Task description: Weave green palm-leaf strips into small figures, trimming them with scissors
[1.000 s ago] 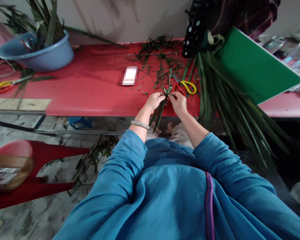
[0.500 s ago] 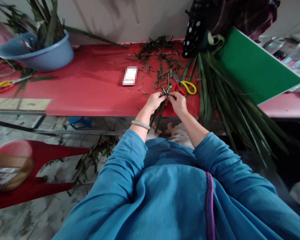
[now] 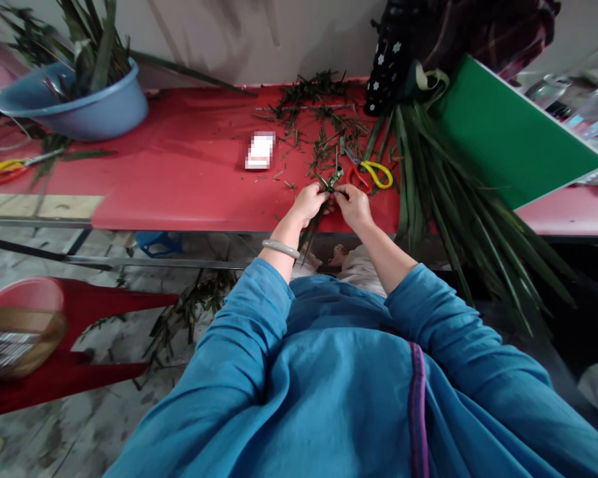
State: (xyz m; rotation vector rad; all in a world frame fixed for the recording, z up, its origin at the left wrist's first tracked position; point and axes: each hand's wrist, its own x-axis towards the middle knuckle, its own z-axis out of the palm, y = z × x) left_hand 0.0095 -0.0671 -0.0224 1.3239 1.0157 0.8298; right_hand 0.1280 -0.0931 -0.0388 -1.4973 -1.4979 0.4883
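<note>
Both hands meet over the front edge of the red-covered table, pinching green leaf strips (image 3: 313,229) between their fingertips. My left hand (image 3: 309,202) is closed on the strips, whose long ends hang below it past the table edge. From the other side, my right hand (image 3: 355,204) pinches the same strips where they look folded or woven together; the exact shape is too small to make out. Just beyond my right hand lie scissors (image 3: 377,174) with one yellow and one red handle. Cut leaf scraps (image 3: 323,143) are strewn behind the hands.
A bundle of long leaves (image 3: 428,179) hangs over the edge at the right, beside a green board (image 3: 508,133). A blue basin (image 3: 94,109) with leaves stands at the left, near another pair of scissors (image 3: 10,169). A red stool (image 3: 90,299) is on the floor.
The hanging strip ends have drawn closer together under my left hand. My fingers have shifted slightly at the pinch; both hands stay in nearly the same place.
</note>
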